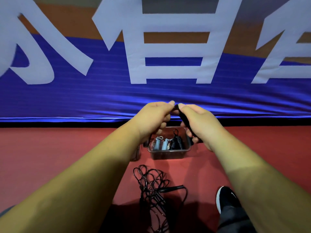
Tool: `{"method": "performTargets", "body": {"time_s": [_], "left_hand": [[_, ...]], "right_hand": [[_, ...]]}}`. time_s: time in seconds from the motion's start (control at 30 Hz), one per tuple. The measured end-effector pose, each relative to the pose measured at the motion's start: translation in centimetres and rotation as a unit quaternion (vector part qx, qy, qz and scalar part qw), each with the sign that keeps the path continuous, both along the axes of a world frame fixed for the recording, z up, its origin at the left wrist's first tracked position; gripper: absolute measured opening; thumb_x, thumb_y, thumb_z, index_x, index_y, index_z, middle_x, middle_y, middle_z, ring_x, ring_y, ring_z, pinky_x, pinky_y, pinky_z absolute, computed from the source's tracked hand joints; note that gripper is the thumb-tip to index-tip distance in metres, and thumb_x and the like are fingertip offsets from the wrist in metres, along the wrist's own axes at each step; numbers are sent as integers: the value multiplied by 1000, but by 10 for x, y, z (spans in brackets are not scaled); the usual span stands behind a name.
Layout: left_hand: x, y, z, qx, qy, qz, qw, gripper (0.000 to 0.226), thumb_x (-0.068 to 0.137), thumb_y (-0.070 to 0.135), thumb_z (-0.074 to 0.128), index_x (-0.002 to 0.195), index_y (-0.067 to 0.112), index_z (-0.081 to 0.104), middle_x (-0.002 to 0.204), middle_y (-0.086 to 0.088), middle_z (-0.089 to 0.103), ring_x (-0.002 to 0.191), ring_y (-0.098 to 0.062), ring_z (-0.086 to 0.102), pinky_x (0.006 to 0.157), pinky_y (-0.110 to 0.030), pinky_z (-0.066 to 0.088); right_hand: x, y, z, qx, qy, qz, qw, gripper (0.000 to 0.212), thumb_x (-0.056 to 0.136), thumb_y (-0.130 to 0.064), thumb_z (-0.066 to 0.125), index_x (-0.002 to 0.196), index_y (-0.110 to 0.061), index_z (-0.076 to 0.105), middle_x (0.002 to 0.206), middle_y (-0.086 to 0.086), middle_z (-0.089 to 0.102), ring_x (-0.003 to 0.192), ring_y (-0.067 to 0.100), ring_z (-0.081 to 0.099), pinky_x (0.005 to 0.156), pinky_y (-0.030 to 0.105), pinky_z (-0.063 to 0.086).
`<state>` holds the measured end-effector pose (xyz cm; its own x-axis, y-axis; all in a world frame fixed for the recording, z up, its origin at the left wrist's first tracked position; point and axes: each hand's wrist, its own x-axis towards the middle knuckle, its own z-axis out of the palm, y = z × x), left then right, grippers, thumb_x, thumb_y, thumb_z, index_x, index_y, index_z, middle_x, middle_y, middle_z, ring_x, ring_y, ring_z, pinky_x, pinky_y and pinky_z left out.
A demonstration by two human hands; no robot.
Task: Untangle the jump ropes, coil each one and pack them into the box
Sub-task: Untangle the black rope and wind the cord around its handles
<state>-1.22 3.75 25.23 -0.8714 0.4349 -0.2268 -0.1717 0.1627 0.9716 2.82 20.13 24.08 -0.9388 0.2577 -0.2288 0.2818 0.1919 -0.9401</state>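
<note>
Gripping a black handle (184,120), the right hand (200,121) has its fingers wrapped round the shaft from behind. Its thumb lies along the upper end, and the handle slants down and to the right through the palm. The lower tip shows just past the little finger.

The left hand (151,120) meets it at the top. Its thumb tip nearly touches the right thumb, and thumb and forefinger appear to pinch the handle's upper end. The left hand's other fingers are curled inward, and I cannot tell whether any rope runs through them. Both hands are held up in the air, directly above the box.

The clear plastic box (168,154) stands on the red floor (50,148), below and between the wrists. Inside it, two light blue handles (158,143) lie side by side on the left. A black coiled rope (176,142) sits just beside them on the right, with a loop sticking up.

Nearer the person, well apart from the box, a tangled black rope (151,187) sprawls on the floor in loose loops. A second black handle (173,188) points right out of the heap. A black shoe (225,197) with a white sole stands to the right of the tangle. Beyond the box, a blue banner (101,95) with large white characters fills the far side.
</note>
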Motion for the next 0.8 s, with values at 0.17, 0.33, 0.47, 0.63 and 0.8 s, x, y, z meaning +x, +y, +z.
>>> {"method": "performTargets", "body": {"time_s": [0.17,0.33,0.47,0.63,0.8], "left_hand": [[-2,-3,-3,3,29,-19,999,21,109,22,53,106,5,66,71,2,61,55,-9,43,51,-25,34],[-5,-12,-1,30,0,-66,997,15,107,14,57,92,17,60,89,-4,73,60,-8,50,55,-20,42],[-11,-23,-4,27,-20,-87,996,15,104,14,61,90,17,67,92,-2,75,56,-6,47,53,-21,36],[-12,-26,-10,12,-27,-108,994,17,104,15,61,90,16,70,91,-2,74,54,-4,52,54,-23,36],[-9,-26,-5,31,-37,-97,994,11,104,14,62,98,11,70,95,-7,75,63,-10,64,58,-23,51]], "right_hand": [[4,-4,7,-39,-12,-18,999,43,98,-70,55,103,-32,75,81,1,67,47,17,48,46,23,31],[6,-2,11,-78,-23,-14,997,35,96,-64,63,102,-31,75,84,3,64,46,17,46,48,23,29],[8,-3,14,-97,-30,10,995,35,95,-61,66,99,-27,76,88,5,63,48,17,45,49,24,26],[6,-5,7,-119,-41,18,992,48,100,-64,56,100,-20,74,82,3,64,44,17,45,48,22,26],[5,-4,7,-130,-32,23,991,45,101,-60,58,100,-18,73,77,3,64,44,19,44,48,23,26]]}}
